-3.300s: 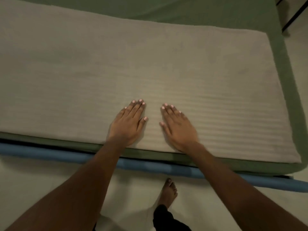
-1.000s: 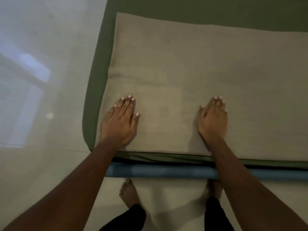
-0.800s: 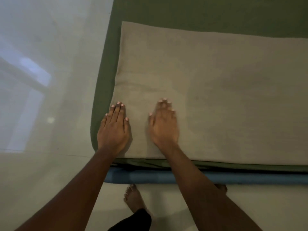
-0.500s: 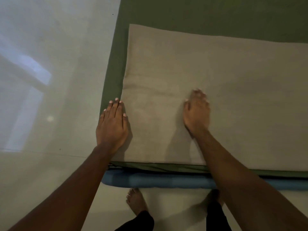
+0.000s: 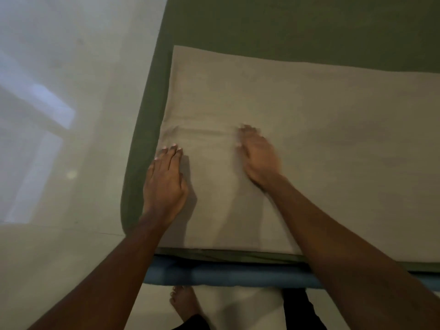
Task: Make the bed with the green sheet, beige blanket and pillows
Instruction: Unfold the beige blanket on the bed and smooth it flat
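The right hand (image 5: pixel 258 154) is sliding back toward the left hand (image 5: pixel 165 182). Both are pressing flat, gripping nothing, on the blanket (image 5: pixel 321 151) near the left edge of the sheet (image 5: pixel 285 29). Sweeping evenly outward is looking best for the small ridge.

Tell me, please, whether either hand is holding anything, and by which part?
Nothing is held: the left hand and right hand rest open on the beige blanket.
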